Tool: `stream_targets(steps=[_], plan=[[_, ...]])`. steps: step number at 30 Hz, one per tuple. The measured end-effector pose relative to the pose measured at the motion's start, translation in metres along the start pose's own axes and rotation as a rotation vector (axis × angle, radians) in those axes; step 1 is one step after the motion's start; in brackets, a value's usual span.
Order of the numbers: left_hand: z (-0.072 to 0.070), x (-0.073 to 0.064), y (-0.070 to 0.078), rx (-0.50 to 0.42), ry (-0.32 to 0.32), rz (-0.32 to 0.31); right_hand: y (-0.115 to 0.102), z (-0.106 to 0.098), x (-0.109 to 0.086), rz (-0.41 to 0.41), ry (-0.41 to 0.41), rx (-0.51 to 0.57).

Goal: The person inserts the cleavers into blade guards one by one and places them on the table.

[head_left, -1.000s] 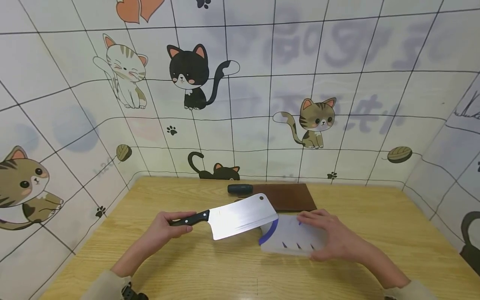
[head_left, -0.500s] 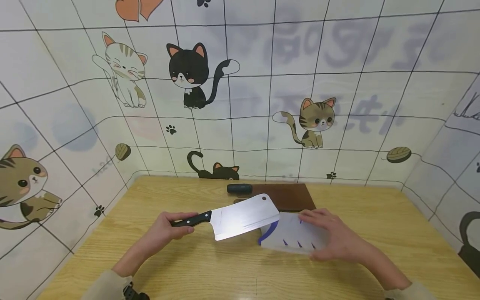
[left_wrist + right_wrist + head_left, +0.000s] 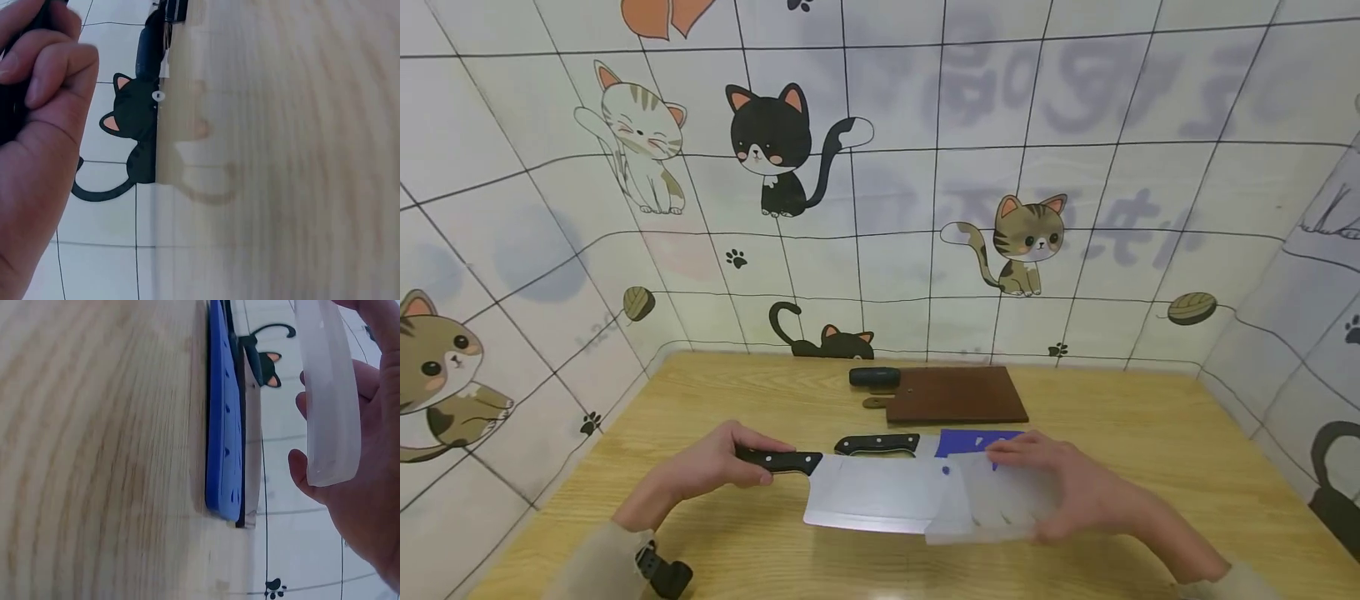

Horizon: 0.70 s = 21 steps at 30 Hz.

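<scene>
In the head view my left hand (image 3: 730, 460) grips the black handle (image 3: 784, 461) of a cleaver, whose broad steel blade (image 3: 872, 493) lies nearly level. A translucent white blade cover (image 3: 1009, 510) overlaps the blade's far end, and the blade shows faintly through it. My right hand (image 3: 1082, 487) holds this cover at its right end, thumb in front and fingers at the top. From the right wrist view, the cover hangs above the tabletop. Curled fingers around the dark handle (image 3: 11, 106) show in the left wrist view; the blade is out of frame there.
Just behind lies a second knife (image 3: 877, 444) with a black riveted handle and a blue blade cover (image 3: 962, 439). Farther back is a brown cutting board (image 3: 958, 396) beside a dark handle (image 3: 875, 377). A cat-patterned wall covering (image 3: 895, 275) encloses the wooden table (image 3: 760, 558).
The cleaver has swung from tilted up to nearly level and lower. The white cover has come toward me and over the blade's end, uncovering the second knife behind.
</scene>
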<state>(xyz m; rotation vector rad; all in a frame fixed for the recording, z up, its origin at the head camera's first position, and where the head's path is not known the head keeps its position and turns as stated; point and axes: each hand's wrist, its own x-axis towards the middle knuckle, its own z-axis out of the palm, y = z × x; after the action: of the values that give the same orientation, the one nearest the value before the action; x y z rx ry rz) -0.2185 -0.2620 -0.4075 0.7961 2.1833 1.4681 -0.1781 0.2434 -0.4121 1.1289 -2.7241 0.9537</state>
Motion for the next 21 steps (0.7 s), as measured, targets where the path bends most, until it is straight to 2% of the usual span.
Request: stream_targets(steps=[3, 6, 9, 13, 17, 21], plan=[[0.0, 0.004, 0.002, -0.006, -0.038, 0.005, -0.006, -0.001, -0.001, -0.047, -0.027, 0.028], [0.004, 0.01, 0.004, -0.033, -0.027, 0.003, -0.007, -0.002, -0.002, -0.084, 0.001, 0.021], [0.006, 0.015, 0.005, -0.057, 0.001, 0.01, -0.008, -0.004, -0.005, -0.042, 0.012, -0.005], [0.009, 0.019, 0.004, -0.043, 0.024, 0.028, -0.009, -0.002, -0.01, 0.004, 0.014, -0.085], [0.014, 0.022, 0.003, -0.019, 0.057, 0.033, -0.005, 0.002, -0.011, -0.067, 0.096, -0.22], [0.023, 0.023, 0.002, -0.018, 0.092, 0.032, -0.002, 0.003, -0.01, -0.1, 0.181, -0.284]])
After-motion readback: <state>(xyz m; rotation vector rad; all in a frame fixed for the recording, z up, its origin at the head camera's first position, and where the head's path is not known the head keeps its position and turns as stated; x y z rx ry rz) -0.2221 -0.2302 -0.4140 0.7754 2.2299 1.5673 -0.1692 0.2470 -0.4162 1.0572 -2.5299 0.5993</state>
